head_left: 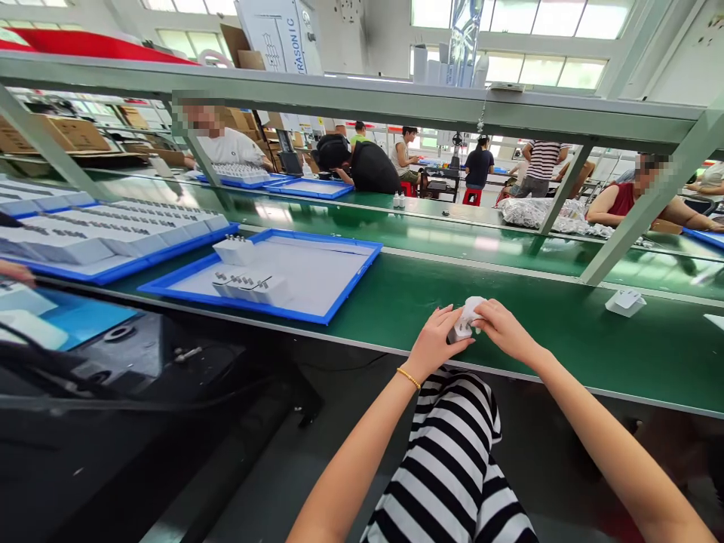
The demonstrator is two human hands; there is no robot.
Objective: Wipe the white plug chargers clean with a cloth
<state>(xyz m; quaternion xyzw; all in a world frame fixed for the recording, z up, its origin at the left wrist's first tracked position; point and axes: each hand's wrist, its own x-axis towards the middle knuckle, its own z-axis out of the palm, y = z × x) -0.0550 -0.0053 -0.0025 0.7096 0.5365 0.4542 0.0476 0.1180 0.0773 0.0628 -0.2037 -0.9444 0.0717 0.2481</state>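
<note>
At green bench, white piece, windows

From my far-off seat I see room to slide a hand over the green table from the blue tray to the left hand, but a packed tray sits in the way just left of the blue tray, a long beam runs higher up past it, and a slanted post stands well to its right.

- In the right fingers: a crumpled wad, matt, like cloth or paper.
- Against the left fingers: a smooth, plastic-looking white piece.
- Beneath both: glossy, smooth green bench.
- Left of them: smooth, plastic-looking blue-rimmed tray.
</note>
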